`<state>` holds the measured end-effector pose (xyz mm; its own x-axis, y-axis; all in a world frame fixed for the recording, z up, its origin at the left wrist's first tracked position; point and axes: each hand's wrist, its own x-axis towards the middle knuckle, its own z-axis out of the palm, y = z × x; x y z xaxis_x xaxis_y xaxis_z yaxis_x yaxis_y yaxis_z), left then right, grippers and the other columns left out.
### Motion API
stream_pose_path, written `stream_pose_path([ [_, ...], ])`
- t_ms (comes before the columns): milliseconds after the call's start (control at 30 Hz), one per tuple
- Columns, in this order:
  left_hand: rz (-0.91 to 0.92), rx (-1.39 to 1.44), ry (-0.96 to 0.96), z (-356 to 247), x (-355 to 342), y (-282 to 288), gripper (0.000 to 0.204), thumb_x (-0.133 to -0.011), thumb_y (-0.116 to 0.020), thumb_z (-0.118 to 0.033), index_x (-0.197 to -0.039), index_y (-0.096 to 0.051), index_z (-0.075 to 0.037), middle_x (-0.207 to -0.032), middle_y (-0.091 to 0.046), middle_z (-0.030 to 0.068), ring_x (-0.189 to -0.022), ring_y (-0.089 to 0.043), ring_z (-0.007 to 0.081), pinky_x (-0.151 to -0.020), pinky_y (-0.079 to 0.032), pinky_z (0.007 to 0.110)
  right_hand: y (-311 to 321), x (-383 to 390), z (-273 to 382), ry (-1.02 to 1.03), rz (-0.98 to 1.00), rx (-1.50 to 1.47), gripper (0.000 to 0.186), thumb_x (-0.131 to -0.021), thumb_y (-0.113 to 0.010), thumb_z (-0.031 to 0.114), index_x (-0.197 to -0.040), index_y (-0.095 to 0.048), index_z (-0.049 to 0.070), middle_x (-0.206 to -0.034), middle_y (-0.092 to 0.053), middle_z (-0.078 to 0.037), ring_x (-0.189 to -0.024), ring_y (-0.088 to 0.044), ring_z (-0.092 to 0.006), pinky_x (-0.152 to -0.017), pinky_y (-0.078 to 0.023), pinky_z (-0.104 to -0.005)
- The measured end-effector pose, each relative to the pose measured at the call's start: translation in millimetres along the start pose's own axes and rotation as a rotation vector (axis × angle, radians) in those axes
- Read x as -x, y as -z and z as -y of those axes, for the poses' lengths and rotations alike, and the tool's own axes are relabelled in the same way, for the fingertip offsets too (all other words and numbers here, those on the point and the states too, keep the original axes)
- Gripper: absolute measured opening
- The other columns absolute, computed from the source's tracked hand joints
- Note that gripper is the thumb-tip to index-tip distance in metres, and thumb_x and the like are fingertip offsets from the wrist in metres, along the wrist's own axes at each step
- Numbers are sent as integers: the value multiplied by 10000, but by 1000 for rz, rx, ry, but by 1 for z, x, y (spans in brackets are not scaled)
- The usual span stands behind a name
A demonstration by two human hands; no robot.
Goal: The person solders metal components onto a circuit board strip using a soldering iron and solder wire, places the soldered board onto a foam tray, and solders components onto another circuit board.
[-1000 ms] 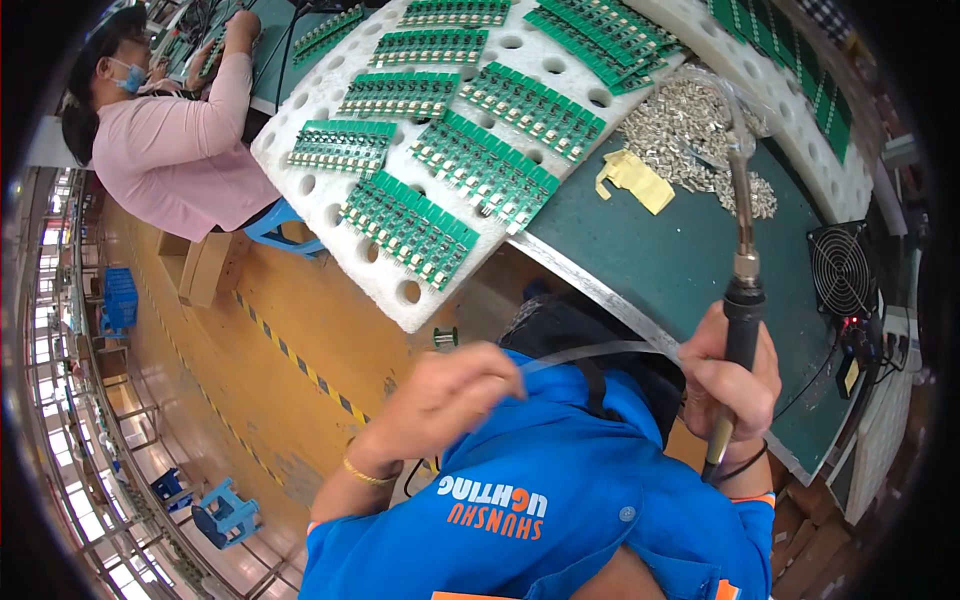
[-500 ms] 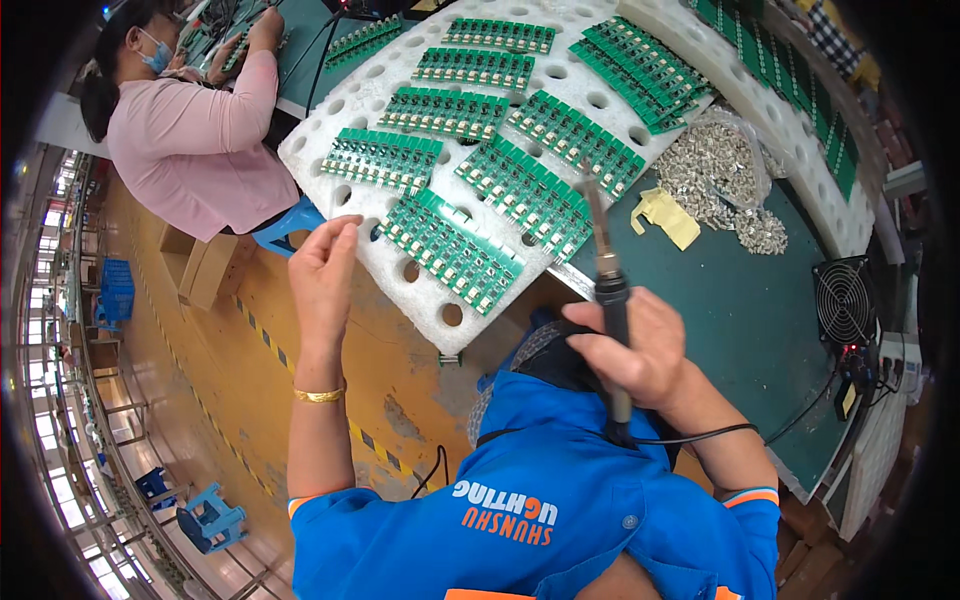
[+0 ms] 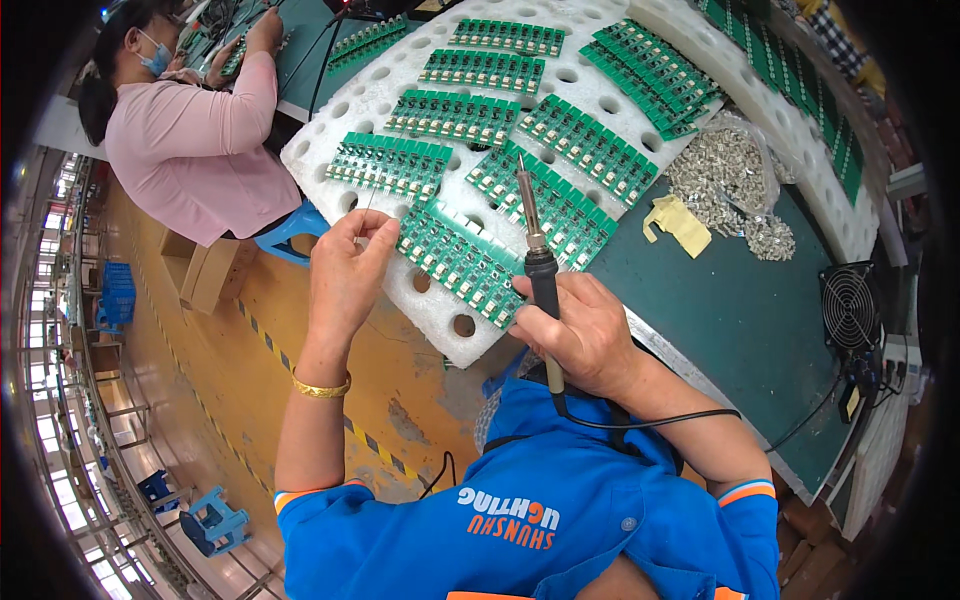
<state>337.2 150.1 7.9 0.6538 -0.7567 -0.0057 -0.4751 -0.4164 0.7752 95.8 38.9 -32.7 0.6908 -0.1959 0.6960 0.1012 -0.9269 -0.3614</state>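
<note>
My right hand (image 3: 585, 335) grips a soldering iron (image 3: 543, 285) by its dark handle, its metal tip pointing up and away over the boards. The fingertips of that hand are at the right end of the nearest green circuit board panel (image 3: 465, 262), seemingly touching it. My left hand (image 3: 350, 265) is closed in a pinch at the panel's left end. A thin strand like solder wire (image 3: 372, 197) sticks up from its fingertips. The panel carries rows of small white and dark parts and rests on a white foam sheet (image 3: 440, 335) with round holes.
Several more green panels (image 3: 570, 215) lie on the foam. To the right, on the green table (image 3: 720, 340), are a bag of small metallic parts (image 3: 725, 165), a yellow scrap (image 3: 680, 225) and a black fan (image 3: 850, 305). A co-worker in pink (image 3: 195, 150) sits at the left.
My right hand has brought the soldering iron left and forward, to the nearest panel. My left hand has moved right, to the panel's left end. The view has shifted slightly.
</note>
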Motion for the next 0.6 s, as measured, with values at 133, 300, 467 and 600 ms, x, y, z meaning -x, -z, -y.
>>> stream_pose_path([
  [133,13,28,17,-1,2,1,229,-938,-655,-219,-903,-658,7,-798,-617,-35,-705,-498,35,-635,-408,207,0,1,-1,21,-9,-1,375,-790,-669,86,-1123,-501,121,-787,-576,-68,-731,-588,-244,-584,-466,-364],
  [300,56,3,55,-3,3,2,223,-936,-649,-207,-890,-647,11,-798,-611,-38,-719,-494,33,-654,-404,206,2,4,-1,30,-13,23,357,-789,-666,87,-1105,-502,119,-799,-581,-75,-718,-582,-232,-572,-455,-358],
  [467,75,26,69,-5,2,3,212,-935,-647,-203,-886,-648,3,-798,-605,-44,-718,-488,31,-653,-399,206,4,5,0,56,-7,32,338,-797,-663,103,-1091,-499,126,-812,-584,-90,-711,-577,-226,-567,-447,-347],
  [600,88,36,63,-2,1,4,203,-937,-648,-203,-891,-652,-5,-800,-603,-50,-714,-481,27,-645,-392,202,4,4,0,82,13,69,313,-810,-656,120,-1080,-499,140,-826,-587,-96,-709,-575,-222,-565,-441,-344],
])
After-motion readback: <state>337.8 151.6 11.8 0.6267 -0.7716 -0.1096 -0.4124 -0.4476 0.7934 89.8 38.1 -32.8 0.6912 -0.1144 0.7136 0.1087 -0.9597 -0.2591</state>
